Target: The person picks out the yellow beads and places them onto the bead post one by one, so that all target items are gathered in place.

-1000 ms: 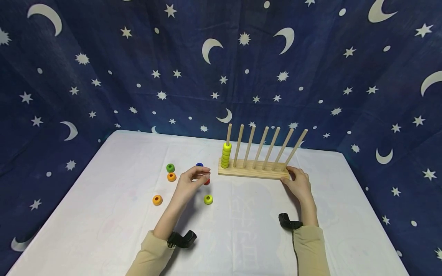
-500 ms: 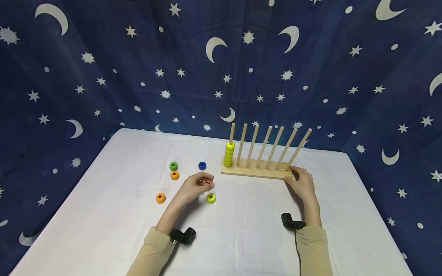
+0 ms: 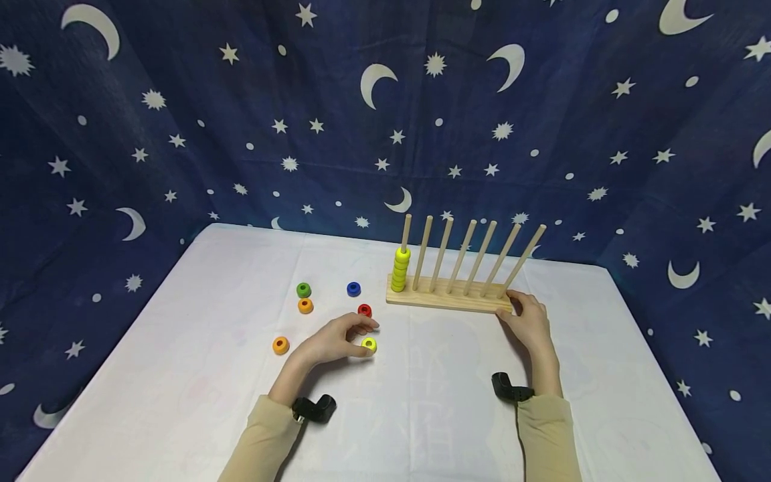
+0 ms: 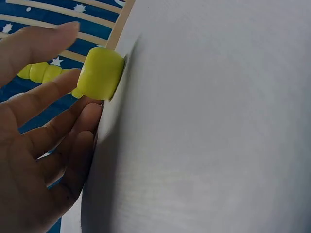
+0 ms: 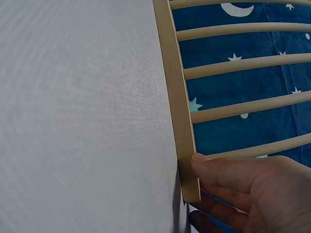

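My left hand point(image 3: 332, 341) reaches around a loose yellow bead point(image 4: 101, 74), thumb and fingers spread apart. In the left wrist view the thumb stands off from the bead, and the index fingertip is close beside it; whether they touch I cannot tell. A wooden peg rack point(image 3: 446, 302) with a row of upright pegs stands at the back. Several yellow beads point(image 3: 400, 270) are stacked on its leftmost peg. My right hand point(image 3: 530, 325) holds the rack's right end, its thumb point(image 5: 221, 171) on the front of the base and other fingers behind.
A red bead point(image 3: 364, 310) lies just behind my left hand, with a blue bead point(image 3: 353, 289) farther back. To the left are a green bead point(image 3: 304, 290) and two orange beads point(image 3: 280, 345). A dark star-patterned cloth point(image 3: 325, 167) rises behind the white table point(image 3: 181, 375).
My left hand has come toward the table's front, from over the red bead to the loose yellow bead, and its fingers have spread wider. The right hand keeps its hold on the rack.
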Motion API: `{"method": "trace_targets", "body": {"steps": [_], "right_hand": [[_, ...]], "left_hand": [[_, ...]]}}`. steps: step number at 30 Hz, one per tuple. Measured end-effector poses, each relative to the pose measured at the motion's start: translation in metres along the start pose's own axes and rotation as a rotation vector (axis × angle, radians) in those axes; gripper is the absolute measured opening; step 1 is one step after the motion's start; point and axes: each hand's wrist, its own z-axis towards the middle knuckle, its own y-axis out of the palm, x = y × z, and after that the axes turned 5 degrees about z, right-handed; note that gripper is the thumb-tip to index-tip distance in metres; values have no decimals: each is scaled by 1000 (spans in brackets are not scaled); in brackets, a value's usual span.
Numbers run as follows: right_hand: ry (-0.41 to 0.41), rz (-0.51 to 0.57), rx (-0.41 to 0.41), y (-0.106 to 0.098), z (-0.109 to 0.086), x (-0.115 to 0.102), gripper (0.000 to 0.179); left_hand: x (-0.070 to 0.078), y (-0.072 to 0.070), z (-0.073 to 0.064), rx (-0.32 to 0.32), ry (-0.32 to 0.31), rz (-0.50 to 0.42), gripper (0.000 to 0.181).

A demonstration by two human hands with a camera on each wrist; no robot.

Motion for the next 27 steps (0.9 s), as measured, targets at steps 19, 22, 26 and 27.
{"method": "trace_targets", "body": {"steps": [19, 22, 26, 27], "right_hand": [[-2, 6, 1, 0, 1, 2, 58], [-6, 10, 3, 0, 1, 2, 58], [-3, 8, 1, 0, 1, 2, 58], [-1, 7, 0, 0, 1, 2, 58]], "left_hand": [[-9, 0, 1, -61, 36, -9, 41], [-9, 1, 1, -59, 41, -7, 39], [-8, 1, 1, -52, 39, -8, 37], [-8, 1, 1, -50, 37, -10, 36]]}}
